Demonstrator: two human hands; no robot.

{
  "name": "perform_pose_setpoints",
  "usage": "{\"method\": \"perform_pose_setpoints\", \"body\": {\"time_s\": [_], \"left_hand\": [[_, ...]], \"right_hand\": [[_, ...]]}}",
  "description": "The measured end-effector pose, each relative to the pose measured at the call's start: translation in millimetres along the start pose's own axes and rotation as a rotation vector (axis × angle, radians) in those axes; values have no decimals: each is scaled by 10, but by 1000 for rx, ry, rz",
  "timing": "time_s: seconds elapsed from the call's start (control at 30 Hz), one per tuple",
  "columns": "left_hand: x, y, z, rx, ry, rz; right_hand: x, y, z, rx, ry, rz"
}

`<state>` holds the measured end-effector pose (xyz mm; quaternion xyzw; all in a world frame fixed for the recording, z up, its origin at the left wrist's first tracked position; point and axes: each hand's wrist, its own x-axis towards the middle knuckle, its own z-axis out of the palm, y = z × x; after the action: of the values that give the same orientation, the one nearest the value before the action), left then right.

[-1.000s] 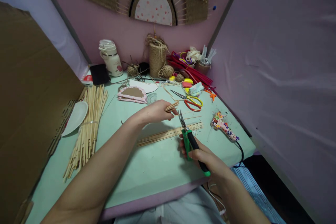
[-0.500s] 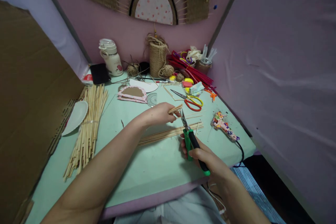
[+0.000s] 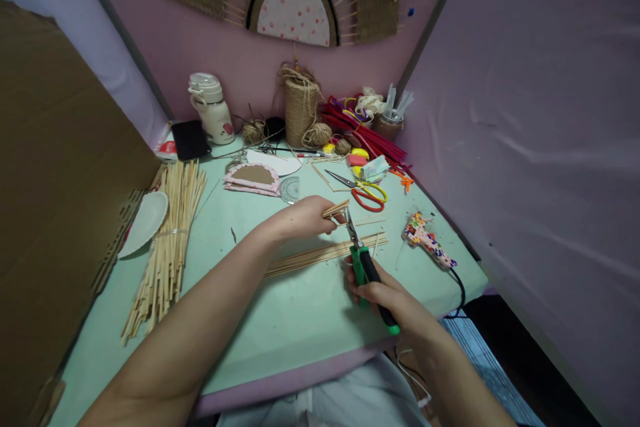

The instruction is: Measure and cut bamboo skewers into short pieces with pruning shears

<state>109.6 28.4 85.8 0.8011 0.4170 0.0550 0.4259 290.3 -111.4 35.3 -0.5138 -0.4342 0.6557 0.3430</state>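
Several short thin wooden sticks [image 3: 336, 209] are gripped in my left hand [image 3: 314, 215], their ends pointing right. My right hand [image 3: 377, 290] is closed around the green and black handles of a pair of pruning shears [image 3: 363, 265]. The blades point up and away from me, close to the fingers of my left hand and the stick ends. Beneath both hands a row of longer thin sticks [image 3: 310, 259] lies on the table. A few single sticks [image 3: 367, 221] rest just beyond the blades.
At left lie a tied stick bundle [image 3: 170, 240] and a white paper plate [image 3: 145, 223]. Scissors [image 3: 367, 197], a protractor [image 3: 289, 190] and a pink-edged half-round piece [image 3: 253, 178] lie farther back. A patterned glue gun [image 3: 427, 240] is at right. Behind stand a twine spool [image 3: 300, 110] and bottle [image 3: 213, 110].
Almost nothing differs. Both hands, the sticks and the shears keep nearly the same places, with only a very slight shift.
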Motion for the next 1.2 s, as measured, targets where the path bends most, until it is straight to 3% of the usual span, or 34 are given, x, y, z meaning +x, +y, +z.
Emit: {"method": "perform_pose_setpoints", "body": {"time_s": [0.37, 0.57, 0.87, 1.03, 1.2], "left_hand": [[37, -35, 20, 107, -26, -6], [64, -51, 18, 128, -36, -20], [27, -34, 8, 237, -52, -39], [57, -52, 101, 345, -44, -106], [93, -35, 270, 456, -39, -90]], "right_hand": [[39, 33, -1, -2, -26, -58], [93, 19, -8, 208, 108, 80], [38, 76, -210, 330, 69, -1], [71, 162, -252, 412, 51, -5], [83, 184, -254, 461, 51, -14]]}}
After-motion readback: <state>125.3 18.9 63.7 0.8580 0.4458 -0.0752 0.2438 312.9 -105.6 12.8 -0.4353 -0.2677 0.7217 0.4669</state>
